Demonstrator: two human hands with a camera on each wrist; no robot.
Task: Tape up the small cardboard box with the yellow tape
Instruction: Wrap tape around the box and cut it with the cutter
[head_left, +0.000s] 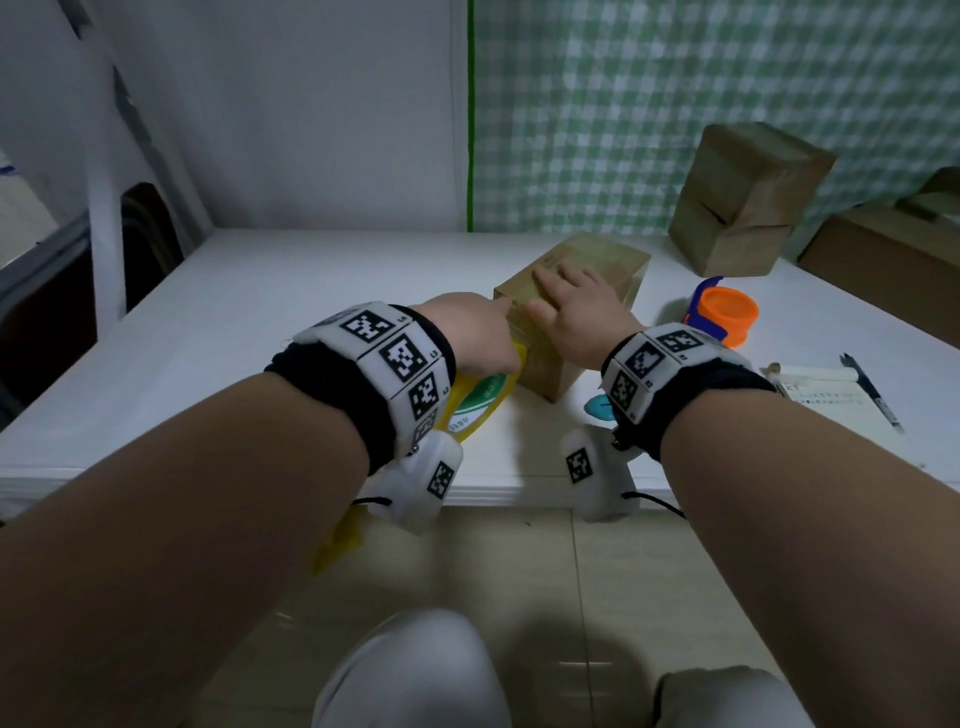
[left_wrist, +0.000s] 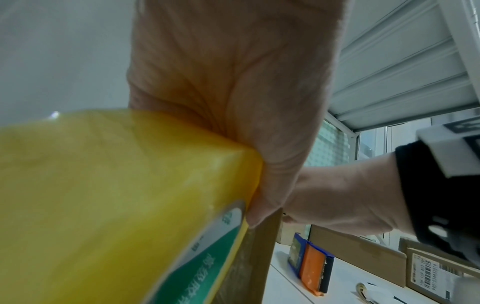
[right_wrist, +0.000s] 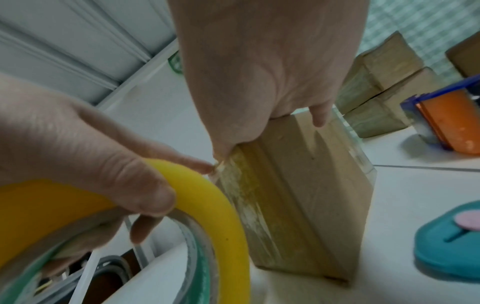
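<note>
Partly done, I'd say: tape already runs down small box near desk's front edge. Left hand grips yellow roll; right hand flat, pressing top. Cutting left.

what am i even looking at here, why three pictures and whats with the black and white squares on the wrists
There is no machine here: a person works with bare hands, wearing three cameras. The big picture comes from a head camera looking down; the other two come from cameras strapped to each wrist, looking along the hand. The checkered squares are printed markers on the wristbands.

On the white table lies a small cardboard box. The right hand rests flat on top of it. The left hand grips a roll of yellow tape held against the box's near end. Also on the table: an orange and blue tape dispenser, a teal object, a pen and stacked brown boxes.
</note>
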